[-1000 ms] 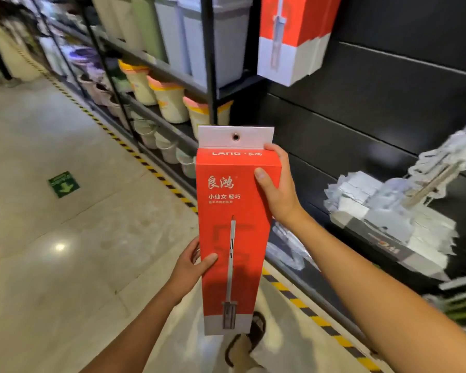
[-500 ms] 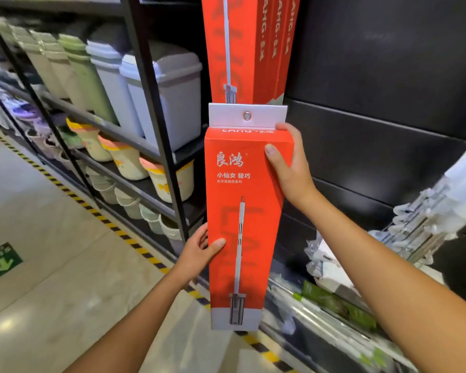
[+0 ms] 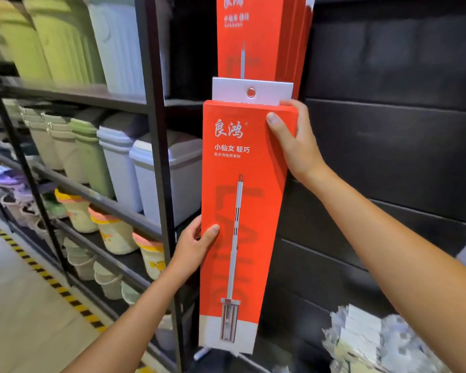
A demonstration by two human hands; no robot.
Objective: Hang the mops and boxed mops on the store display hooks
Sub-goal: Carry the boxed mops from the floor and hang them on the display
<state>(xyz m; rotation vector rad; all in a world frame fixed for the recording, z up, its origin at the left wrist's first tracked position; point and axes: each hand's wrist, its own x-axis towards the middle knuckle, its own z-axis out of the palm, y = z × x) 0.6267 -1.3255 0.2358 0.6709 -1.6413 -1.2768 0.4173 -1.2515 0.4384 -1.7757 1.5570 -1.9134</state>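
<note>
Store aisle, seen from head height. A dark slatted wall panel point(image 3: 388, 146) fills the right half. To its left stands a black metal shelving rack point(image 3: 151, 135). Pale polished floor point(image 3: 14, 313) occupies the lower left corner, and a yellow-and-black hazard strip point(image 3: 51, 281) runs on it along the foot of the rack. The upper and middle shelves carry lidded bins point(image 3: 162, 179) in green, white and grey; the lower shelves carry small stacked buckets point(image 3: 116, 235) with coloured rims.

A row of hanging red boxes point(image 3: 256, 36) is at top centre, against the wall panel. Directly below them, and overlapping their lower ends, is the red boxed mop point(image 3: 240, 211), held upright in the air. Blurred white mop heads point(image 3: 374, 343) lie at the lower right.

The right hand point(image 3: 293, 146) grips the box's upper right edge, thumb on the front face, fingers behind. The left hand point(image 3: 194, 249) grips its left edge lower down, thumb likewise in front. The box's white hang tab point(image 3: 232, 90) carries a metal eyelet point(image 3: 250, 92).
</note>
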